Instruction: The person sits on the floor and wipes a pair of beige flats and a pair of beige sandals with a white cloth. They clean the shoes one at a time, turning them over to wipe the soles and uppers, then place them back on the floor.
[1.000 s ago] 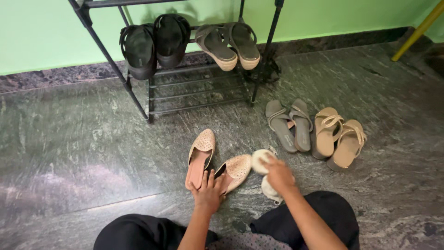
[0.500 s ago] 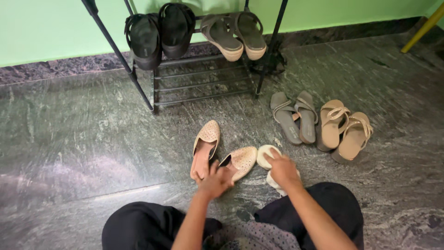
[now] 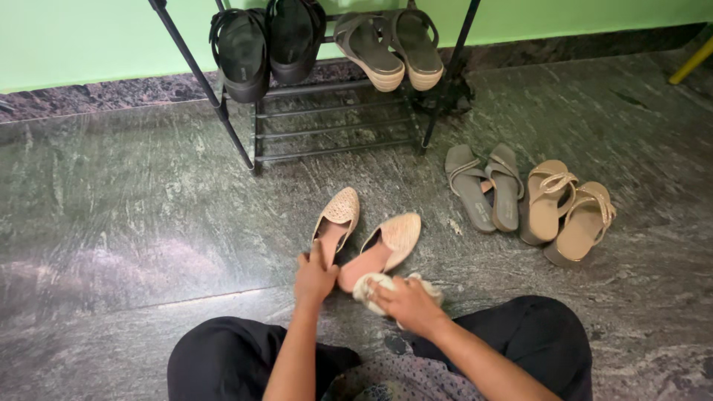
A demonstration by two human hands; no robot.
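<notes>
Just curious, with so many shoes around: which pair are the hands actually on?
The woven beige flat pair nearest the person: the left hand grips one heel, the right hand presses a cloth to the other.

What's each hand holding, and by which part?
Left hand grips the heel end of a beige woven shoe. Right hand holds a bunched pale cloth.

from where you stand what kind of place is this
Probably a home entryway or shoe corner: a black metal shoe rack stands against a green wall, more sandals lie on the dark stone floor, and a seated person wipes a beige slip-on shoe with a cloth.
</notes>
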